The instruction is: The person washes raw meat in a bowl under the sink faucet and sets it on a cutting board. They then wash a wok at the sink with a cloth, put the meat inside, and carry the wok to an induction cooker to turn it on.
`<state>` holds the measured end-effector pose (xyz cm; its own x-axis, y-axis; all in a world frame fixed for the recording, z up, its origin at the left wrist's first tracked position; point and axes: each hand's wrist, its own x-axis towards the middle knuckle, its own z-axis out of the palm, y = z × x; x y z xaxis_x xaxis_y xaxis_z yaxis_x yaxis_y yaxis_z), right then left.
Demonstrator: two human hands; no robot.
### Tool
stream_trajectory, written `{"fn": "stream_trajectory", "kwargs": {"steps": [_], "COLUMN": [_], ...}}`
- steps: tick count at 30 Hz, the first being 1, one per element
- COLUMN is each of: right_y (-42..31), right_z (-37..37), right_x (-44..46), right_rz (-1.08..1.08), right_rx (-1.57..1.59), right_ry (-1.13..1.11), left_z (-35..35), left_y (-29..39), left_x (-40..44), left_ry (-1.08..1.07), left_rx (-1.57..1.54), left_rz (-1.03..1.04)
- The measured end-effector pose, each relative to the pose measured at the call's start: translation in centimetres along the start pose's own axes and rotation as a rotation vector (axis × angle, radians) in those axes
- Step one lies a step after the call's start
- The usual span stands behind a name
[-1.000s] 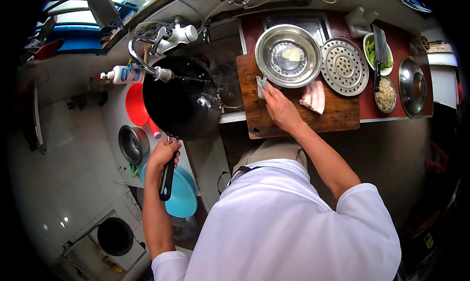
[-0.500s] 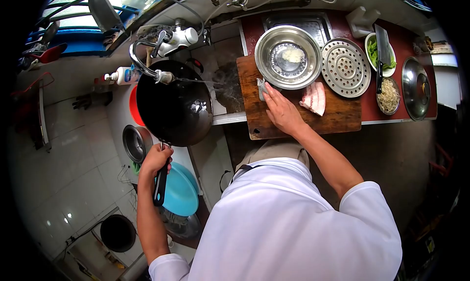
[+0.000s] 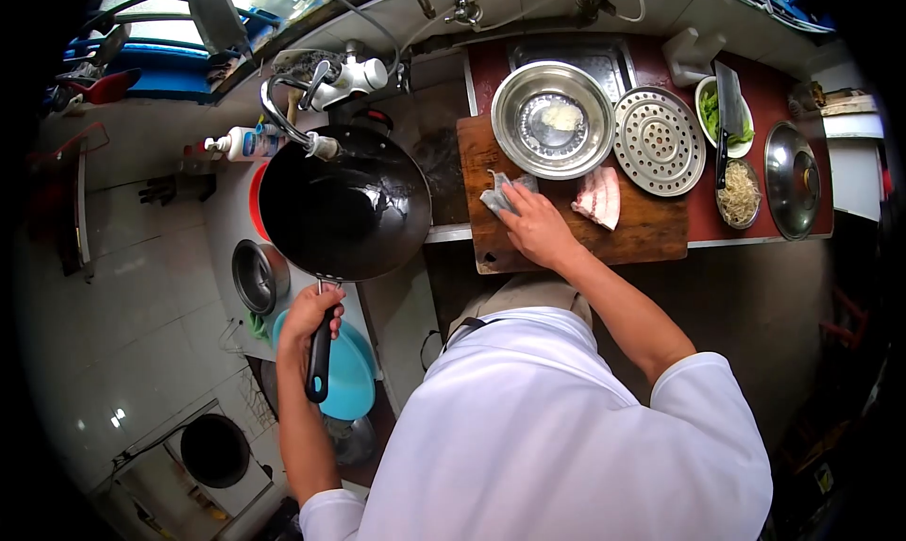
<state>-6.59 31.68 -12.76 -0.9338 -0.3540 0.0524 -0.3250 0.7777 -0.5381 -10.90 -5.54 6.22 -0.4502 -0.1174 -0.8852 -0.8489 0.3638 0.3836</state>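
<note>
My left hand (image 3: 314, 314) is closed round the black handle (image 3: 319, 369) of a wok (image 3: 330, 216). The wok is dark inside, with wet-looking reflections, and its upper edge lies under the faucet spout (image 3: 324, 147). My right hand (image 3: 541, 228) rests over a crumpled grey cloth (image 3: 496, 198) on the wooden cutting board (image 3: 613, 244), its fingertips pressed onto the cloth. Just right of that hand lies a slab of pork belly (image 3: 598, 199). Behind it a metal basin (image 3: 510, 131) holds something pale, partly standing on the board.
A perforated steamer plate (image 3: 661, 143) lies right of the basin. Further right are a cleaver (image 3: 728, 102) across a bowl of greens (image 3: 708, 116), a bowl of shredded food (image 3: 739, 197) and a glass lid (image 3: 791, 192). A blue basin (image 3: 351, 381) sits below the wok.
The wok has shifted slightly right, and the water spray beside the spout no longer shows. My right hand has moved onto the cloth, which now looks more spread out.
</note>
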Motion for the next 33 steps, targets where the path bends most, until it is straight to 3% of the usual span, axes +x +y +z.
{"fn": "stream_trajectory", "kwargs": {"steps": [11, 14, 16, 23, 30, 33], "right_y": [-2.6, -3.8, -4.5, -6.0, -2.9, -1.5], "right_z": [-1.7, -2.6, -1.9, 0.0, 3.1, 4.7], "right_x": [-1.4, -2.4, -3.3, -7.8, -12.4, -15.8], "right_rz": [0.044, 0.246, 0.585, 0.718, 0.836, 0.944], "right_rx": [0.016, 0.183, 0.497, 0.43, 0.411, 0.444], "right_ry": [-0.003, -0.063, 0.009, 0.042, 0.138, 0.093], "left_z": [3.0, 3.6, 4.0, 3.8, 3.0, 2.9], "left_y": [-9.1, -11.2, -11.8, -15.1, -16.4, -17.0], "left_x": [3.0, 5.0, 6.3, 8.9, 11.1, 12.3], "left_ry": [-0.367, -0.452, -0.495, -0.539, -0.577, -0.546], "left_rx": [-0.436, -0.493, -0.51, -0.504, -0.488, -0.318], "left_rz": [0.084, 0.134, 0.164, 0.183, 0.203, 0.175]}}
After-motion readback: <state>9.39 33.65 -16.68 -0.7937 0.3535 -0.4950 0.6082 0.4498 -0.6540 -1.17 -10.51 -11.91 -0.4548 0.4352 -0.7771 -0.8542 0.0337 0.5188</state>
